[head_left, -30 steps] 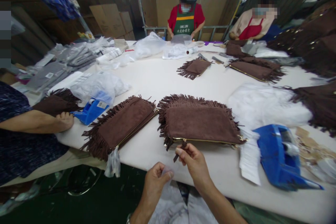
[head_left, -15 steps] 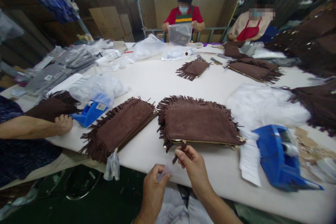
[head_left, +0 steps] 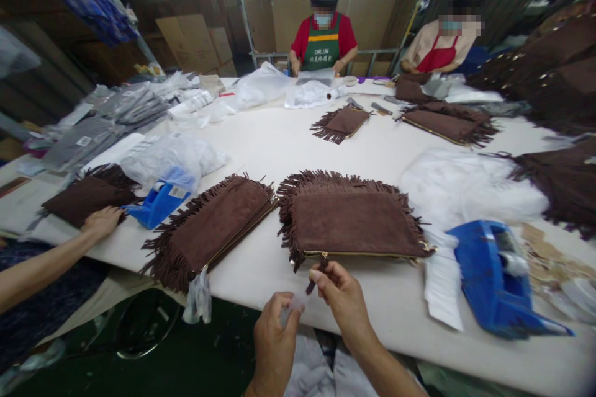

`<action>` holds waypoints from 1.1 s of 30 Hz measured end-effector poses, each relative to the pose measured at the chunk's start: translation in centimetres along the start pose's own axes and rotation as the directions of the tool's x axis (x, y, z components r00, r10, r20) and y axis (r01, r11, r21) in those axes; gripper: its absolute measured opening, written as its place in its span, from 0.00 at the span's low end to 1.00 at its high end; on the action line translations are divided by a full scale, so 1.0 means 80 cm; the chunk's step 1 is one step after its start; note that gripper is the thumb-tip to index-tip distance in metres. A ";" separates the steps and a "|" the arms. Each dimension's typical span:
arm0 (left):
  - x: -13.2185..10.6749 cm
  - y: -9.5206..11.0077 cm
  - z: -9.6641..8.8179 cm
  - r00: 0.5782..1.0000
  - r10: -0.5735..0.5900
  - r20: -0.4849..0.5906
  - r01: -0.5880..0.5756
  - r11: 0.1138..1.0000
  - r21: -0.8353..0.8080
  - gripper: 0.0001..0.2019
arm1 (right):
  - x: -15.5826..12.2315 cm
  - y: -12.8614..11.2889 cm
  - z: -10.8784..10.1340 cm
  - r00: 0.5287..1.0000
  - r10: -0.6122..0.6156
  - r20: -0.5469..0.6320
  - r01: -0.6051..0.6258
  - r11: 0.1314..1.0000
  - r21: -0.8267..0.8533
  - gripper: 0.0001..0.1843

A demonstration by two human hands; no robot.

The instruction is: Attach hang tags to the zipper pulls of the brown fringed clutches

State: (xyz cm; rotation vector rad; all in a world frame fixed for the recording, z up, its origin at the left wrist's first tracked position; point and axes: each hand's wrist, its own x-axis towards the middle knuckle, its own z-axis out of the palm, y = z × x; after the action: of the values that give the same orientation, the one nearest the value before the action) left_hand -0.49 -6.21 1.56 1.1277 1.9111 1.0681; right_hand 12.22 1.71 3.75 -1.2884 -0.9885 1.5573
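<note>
In front of me a brown fringed pouch (head_left: 356, 220) lies flat on the white table, its zipper along the near edge. My right hand (head_left: 342, 298) is closed, pinching the dark zipper pull (head_left: 313, 282) between thumb and fingers. Just left of it, my left hand (head_left: 275, 335) pinches a small translucent plastic piece (head_left: 297, 303) near the pull's lower end; whether the two touch I cannot tell. Another fringed pouch (head_left: 216, 226) lies at an angle to the left, with a clump of clear plastic strips (head_left: 198, 301) hanging by its zipper over the table edge.
A blue tape dispenser (head_left: 493, 285) stands at right, beside a stack of white labels (head_left: 442, 291) and white plastic wrapping (head_left: 470, 192). Left, a co-worker's hand (head_left: 103, 222) is near a second blue dispenser (head_left: 161, 203). Two people (head_left: 323, 43) sit across the table (head_left: 270, 136).
My left hand has brought the plastic piece slightly nearer the zipper pull. The left co-worker's arm has shifted left, and the person opposite has lowered a clear bag to the table.
</note>
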 end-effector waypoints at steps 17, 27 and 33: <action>0.008 0.019 0.038 0.885 -0.303 0.353 0.463 0.652 -0.601 0.21 | 0.008 0.001 -0.022 0.963 0.229 0.141 -0.243 0.966 0.092 0.22; 0.022 0.022 0.041 0.904 -0.136 0.406 0.373 0.718 -0.588 0.11 | 0.011 0.003 -0.029 0.962 0.198 0.190 -0.204 0.979 0.013 0.21; 0.033 0.018 0.042 0.885 -0.222 0.409 0.413 0.778 -0.473 0.15 | 0.015 -0.002 -0.026 0.990 0.140 0.005 -0.139 0.975 0.174 0.19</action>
State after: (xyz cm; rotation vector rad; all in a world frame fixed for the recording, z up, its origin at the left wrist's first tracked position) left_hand 1.76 -2.35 0.97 0.5710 1.3317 1.0539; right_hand 14.22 2.97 3.18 -1.2611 -0.7521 1.7051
